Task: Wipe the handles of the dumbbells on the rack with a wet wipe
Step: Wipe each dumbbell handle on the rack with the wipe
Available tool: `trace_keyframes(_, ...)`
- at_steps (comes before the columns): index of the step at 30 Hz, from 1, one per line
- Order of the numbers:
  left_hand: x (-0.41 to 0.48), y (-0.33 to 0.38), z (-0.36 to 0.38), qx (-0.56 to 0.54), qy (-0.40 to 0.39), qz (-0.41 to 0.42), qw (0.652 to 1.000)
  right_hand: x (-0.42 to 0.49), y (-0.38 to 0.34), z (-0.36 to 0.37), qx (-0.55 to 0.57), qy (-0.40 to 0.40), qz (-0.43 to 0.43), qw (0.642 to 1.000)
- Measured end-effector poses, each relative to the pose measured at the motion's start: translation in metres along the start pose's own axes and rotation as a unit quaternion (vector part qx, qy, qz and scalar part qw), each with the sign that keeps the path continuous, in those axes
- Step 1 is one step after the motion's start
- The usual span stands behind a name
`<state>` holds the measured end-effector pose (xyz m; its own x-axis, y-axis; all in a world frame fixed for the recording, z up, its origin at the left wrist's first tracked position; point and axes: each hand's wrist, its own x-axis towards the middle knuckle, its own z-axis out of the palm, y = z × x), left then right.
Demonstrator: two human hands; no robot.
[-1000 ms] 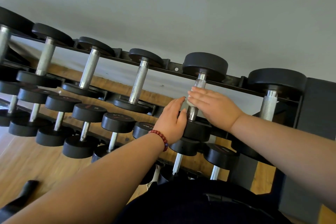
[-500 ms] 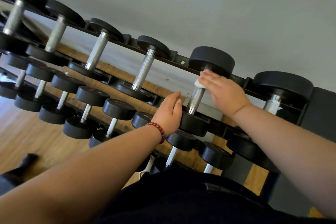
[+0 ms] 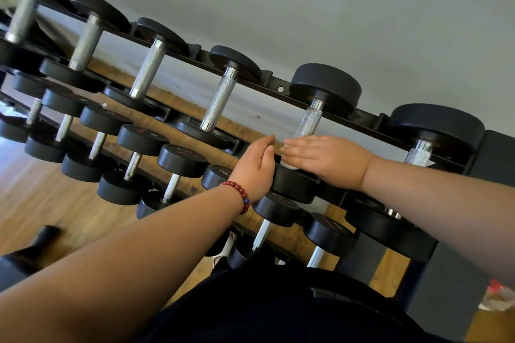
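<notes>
At the handle's (image 3: 310, 120) base, the right hand (image 3: 328, 160) is finishing a downward stroke, pressing the wipe (image 3: 289, 165) flat-fingered; the left hand (image 3: 255, 166) is resting loose.

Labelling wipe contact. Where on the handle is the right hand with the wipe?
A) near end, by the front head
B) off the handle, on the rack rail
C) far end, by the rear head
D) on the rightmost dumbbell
A: the right hand lies over the wet wipe at the near end of the handle, just above the front head, and the knurled stretch above is bare.
</notes>
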<state>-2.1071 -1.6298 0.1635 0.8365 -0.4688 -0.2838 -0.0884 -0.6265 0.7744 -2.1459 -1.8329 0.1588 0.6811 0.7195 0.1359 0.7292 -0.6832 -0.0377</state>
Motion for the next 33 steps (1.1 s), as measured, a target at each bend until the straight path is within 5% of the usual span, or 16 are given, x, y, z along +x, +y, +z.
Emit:
trace_keyframes(5,0.0,0.0,0.002,-0.002,0.006,-0.001,1.0,0.0,0.019,-0.006,-0.032,0.033,0.086,0.995)
trace_keyframes(9,0.0,0.0,0.001,0.004,0.007,0.002,1.0,-0.003,0.001,-0.001,0.008,0.0,-0.021,1.0)
trace_keyframes(14,0.0,0.0,0.002,0.004,0.006,0.001,1.0,-0.003,0.012,-0.003,-0.023,0.031,0.087,0.995)
trace_keyframes(18,-0.001,0.001,0.001,0.006,0.0,0.001,1.0,-0.009,-0.006,0.003,-0.009,0.01,0.002,1.0)
trace_keyframes(23,0.0,0.001,0.001,0.001,0.001,-0.001,1.0,-0.004,0.016,-0.01,-0.043,0.068,0.185,0.979)
trace_keyframes(28,-0.001,0.001,0.001,0.004,-0.003,0.004,1.0,-0.003,-0.02,0.005,-0.02,0.053,0.095,0.994)
trace_keyframes(33,-0.003,0.003,0.0,0.005,-0.002,0.0,1.0,0.001,-0.01,-0.004,-0.02,0.118,0.279,0.953)
